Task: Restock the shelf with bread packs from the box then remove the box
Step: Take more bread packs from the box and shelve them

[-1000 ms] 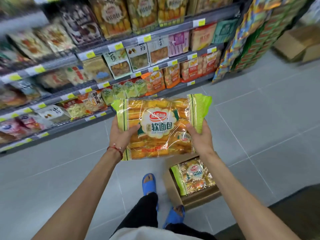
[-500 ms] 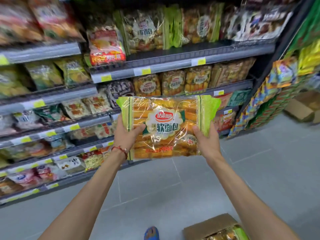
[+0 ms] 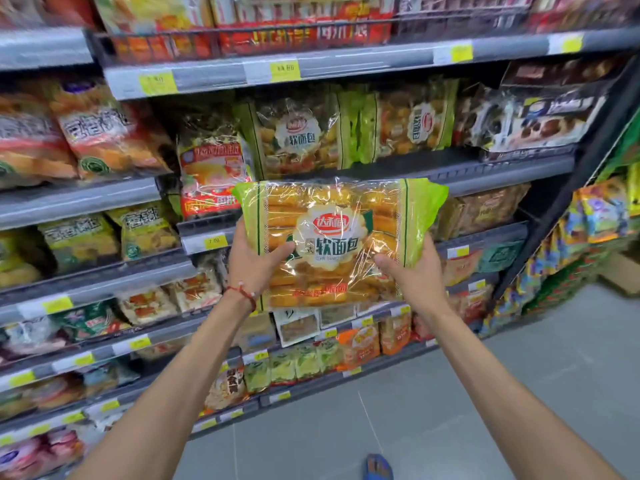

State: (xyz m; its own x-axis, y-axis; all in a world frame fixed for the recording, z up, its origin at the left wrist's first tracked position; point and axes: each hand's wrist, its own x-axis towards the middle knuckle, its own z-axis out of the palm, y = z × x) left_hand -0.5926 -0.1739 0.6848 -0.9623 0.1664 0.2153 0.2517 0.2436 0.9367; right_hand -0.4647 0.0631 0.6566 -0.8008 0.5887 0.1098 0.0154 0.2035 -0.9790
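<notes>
I hold a bread pack flat in front of me, a clear bag with green ends and a red and white label over golden rolls. My left hand grips its left side and my right hand grips its right side. Just above and behind it, two matching bread packs stand upright on a grey shelf. Bare shelf surface shows in front of them. The box is out of view.
Other shelves above, below and to the left are packed with snack bags behind yellow price tags. A rack of hanging snacks stands at the right. Grey tiled floor lies below, with my blue sandal at the bottom edge.
I have raised the bread pack from over the box up to the shelf with the matching packs. My view tilted upward, so the box dropped out of sight.
</notes>
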